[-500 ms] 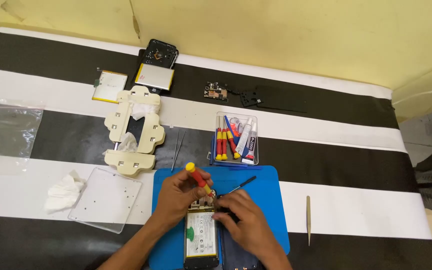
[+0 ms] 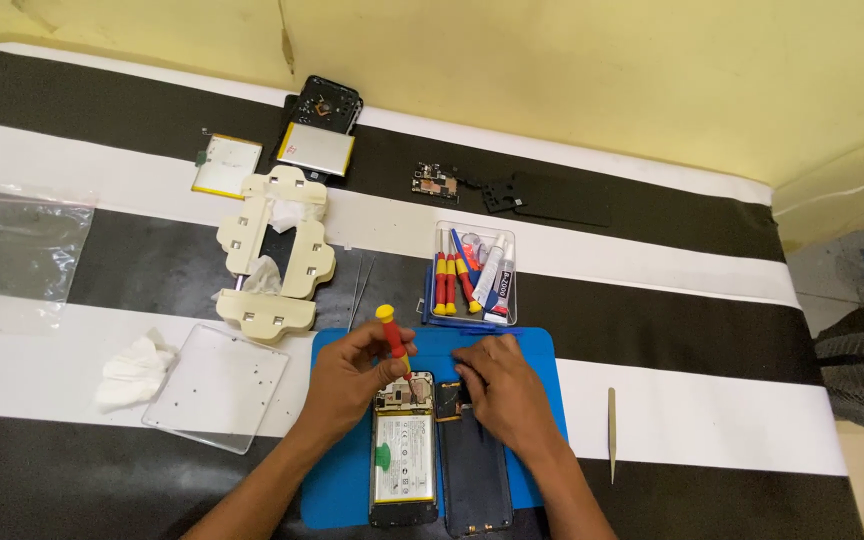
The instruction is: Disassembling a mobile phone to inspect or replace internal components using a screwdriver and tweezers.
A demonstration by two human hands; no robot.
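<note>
Since the earlier frame, little has been shifted: the red and yellow screwdriver (image 2: pixel 393 340) is still gripped by the left hand (image 2: pixel 352 378), and its tip is still set down at the top of the opened phone (image 2: pixel 404 447). The fingers of the left hand are closed around the shaft of the screwdriver, with the yellow cap showing above them. The right hand (image 2: pixel 505 392) is laid on the upper end of the dark phone panel (image 2: pixel 473 468), just beside the opened phone; its fingers are curled downward, and whether anything is pinched beneath them cannot be told.

Both phone parts are carried by a blue mat (image 2: pixel 537 350) at the lower centre of the frame, on a black and white striped table (image 2: pixel 702 400). Just above the mat, a clear tray of tools (image 2: pixel 472 275) is seen, holding red and yellow drivers and a white tube. Tweezers (image 2: pixel 360 290) are laid to the left of the tray. A cream-coloured clamp fixture (image 2: pixel 272 255) is placed at centre left, with a clear plastic sheet (image 2: pixel 217 385) and a crumpled tissue (image 2: pixel 132 370) below it. A flat battery (image 2: pixel 225 165) and a second opened phone (image 2: pixel 317 125) are found at the upper left. A thin pale pry tool (image 2: pixel 611 432) is set well apart at the right.
</note>
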